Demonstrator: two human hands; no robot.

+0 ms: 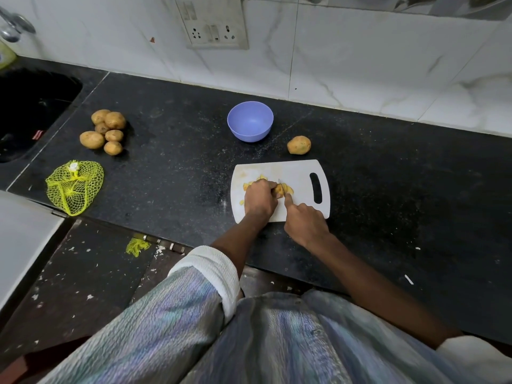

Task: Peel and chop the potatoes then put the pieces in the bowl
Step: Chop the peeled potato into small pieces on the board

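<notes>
A black speckled stone counter [171,167] runs under a white marble-tiled wall [346,65] that carries a switch and socket plate [214,26]. A dark sink [30,106] is set into the counter at far left, with a tap [12,27] above it. A yellow mesh bag [73,185] lies flat near the left edge, and a heap of unpeeled potatoes [105,131] sits beyond it. A lilac bowl [250,121] stands near the wall, holding nothing visible; one whole potato [299,145] rests to its right.

Near the person lies a white cutting board [299,170]. On it are pale yellow potato pieces [284,189], cut and peeled. The left hand [259,199] curls its fingers down over the pieces, holding them. The right hand [304,224] grips a knife [280,182], forefinger stretched along it, the blade among the pieces.
</notes>
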